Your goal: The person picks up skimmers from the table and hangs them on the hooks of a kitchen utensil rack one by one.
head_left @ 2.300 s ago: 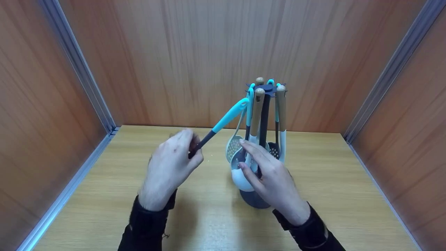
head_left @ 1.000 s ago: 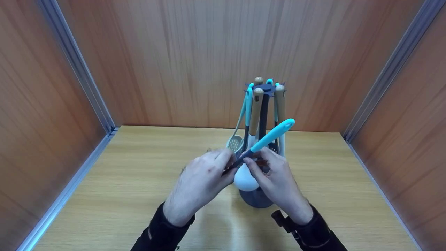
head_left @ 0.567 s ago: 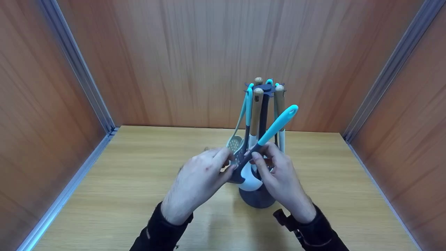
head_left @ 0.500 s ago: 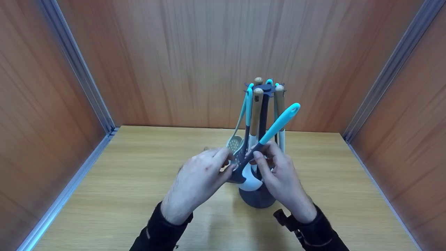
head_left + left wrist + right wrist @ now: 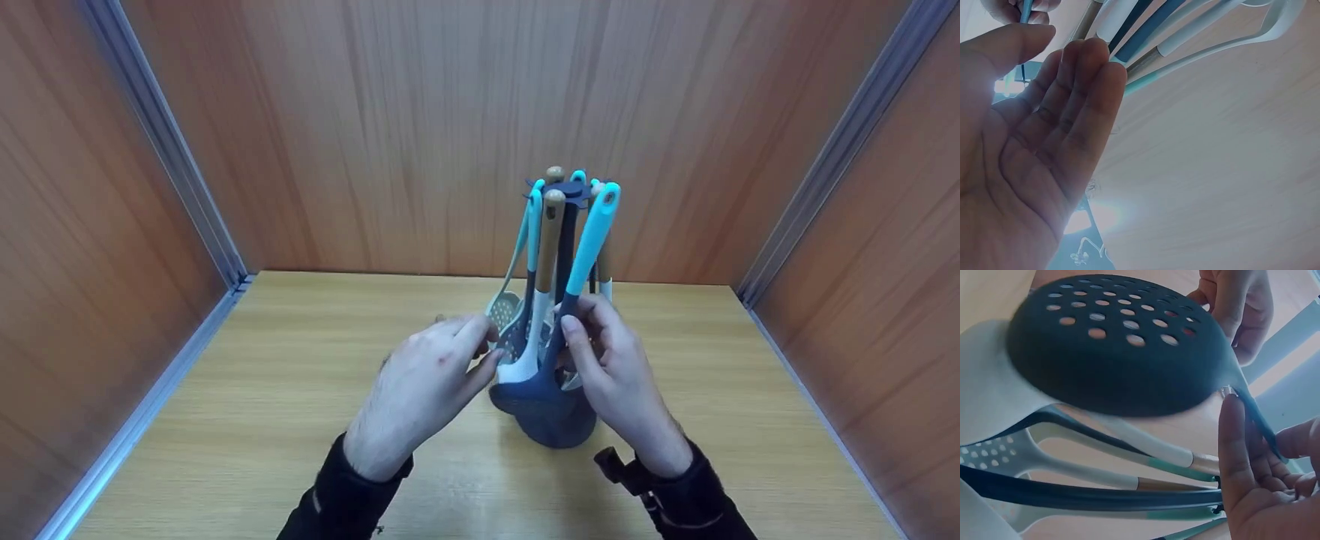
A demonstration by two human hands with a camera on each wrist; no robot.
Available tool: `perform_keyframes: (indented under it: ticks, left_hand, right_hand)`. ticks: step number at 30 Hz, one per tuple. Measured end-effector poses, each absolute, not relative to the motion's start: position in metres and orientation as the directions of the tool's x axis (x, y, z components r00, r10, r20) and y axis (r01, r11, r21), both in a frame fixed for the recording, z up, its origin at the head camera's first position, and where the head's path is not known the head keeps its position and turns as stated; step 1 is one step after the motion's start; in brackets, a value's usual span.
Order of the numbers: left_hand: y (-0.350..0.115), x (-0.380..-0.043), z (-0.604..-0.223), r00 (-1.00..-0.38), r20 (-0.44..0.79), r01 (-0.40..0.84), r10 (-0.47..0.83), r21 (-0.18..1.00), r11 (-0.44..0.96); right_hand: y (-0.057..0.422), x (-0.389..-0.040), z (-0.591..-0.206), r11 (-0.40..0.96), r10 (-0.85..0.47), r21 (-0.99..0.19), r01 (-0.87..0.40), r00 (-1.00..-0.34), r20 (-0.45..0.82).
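My right hand [image 5: 622,379] pinches the shaft of a dark grey skimmer with a turquoise handle [image 5: 592,240]. Its perforated head [image 5: 1123,365] fills the top of the right wrist view, and the handle leans slightly right. Behind it is a utensil stand with a dark hub [image 5: 568,189] and round base [image 5: 561,431]. A white ladle [image 5: 523,367] with a wooden handle hangs there, partly covered by the skimmer. My left hand [image 5: 424,382], relaxed, hovers left of the stand beside the hanging utensils. In the left wrist view its palm [image 5: 1033,163] holds nothing.
Other utensils hang round the stand, among them a pale green slotted one [image 5: 504,309] on the left. The wooden tabletop [image 5: 300,352] is bounded by a back wall [image 5: 420,135] and side walls with metal edge strips [image 5: 180,157].
The skimmer has passed from my left hand to my right. My left hand came right, then let go. The skimmer's handle has swung from tilted to nearly upright before the stand.
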State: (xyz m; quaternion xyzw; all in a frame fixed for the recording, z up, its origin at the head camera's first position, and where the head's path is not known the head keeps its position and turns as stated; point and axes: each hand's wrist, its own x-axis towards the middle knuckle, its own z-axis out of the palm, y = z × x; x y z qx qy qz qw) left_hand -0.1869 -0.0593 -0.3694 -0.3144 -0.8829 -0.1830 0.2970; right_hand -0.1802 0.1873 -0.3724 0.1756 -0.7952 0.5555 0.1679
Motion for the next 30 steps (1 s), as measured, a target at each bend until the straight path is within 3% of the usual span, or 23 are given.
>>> perform_keyframes:
  ticks: [15,30]
  left_hand:
    - [-0.061,-0.189,-0.371,-0.629,0.640,0.656,0.442,0.131,0.743]
    - [-0.067,-0.194,-0.371,-0.641,0.637,0.653,0.428,0.160,0.740]
  right_hand:
    - [0.198,-0.183,-0.366,0.459,-0.028,-0.807,-0.373,-0.913,0.407]
    - [0.203,-0.182,-0.361,0.472,-0.110,-0.838,-0.273,-0.962,0.251]
